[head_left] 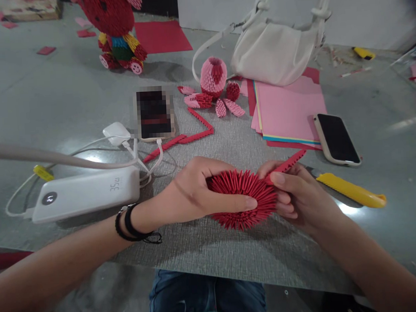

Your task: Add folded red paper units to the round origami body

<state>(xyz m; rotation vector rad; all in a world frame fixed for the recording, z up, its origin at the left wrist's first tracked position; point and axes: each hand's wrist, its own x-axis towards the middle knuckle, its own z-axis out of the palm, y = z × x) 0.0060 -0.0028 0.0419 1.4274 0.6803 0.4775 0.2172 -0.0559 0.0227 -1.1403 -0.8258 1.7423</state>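
My left hand is closed around a round red piece of folded-paper modular origami, its thumb lying across the spiky top. At the piece's right edge, my right hand pinches a short red strip of nested folded-paper units. The strip points up and to the right, its lower end against or close to the round piece; contact is partly hidden by the fingers. Beyond my hands a zigzag chain of red paper units lies on the table. Finished pink and red origami parts sit farther back.
Left are a white power bank with cables and a charging phone. Right are a yellow utility knife, a second phone and stacked coloured paper. A white handbag and a red origami figure stand behind.
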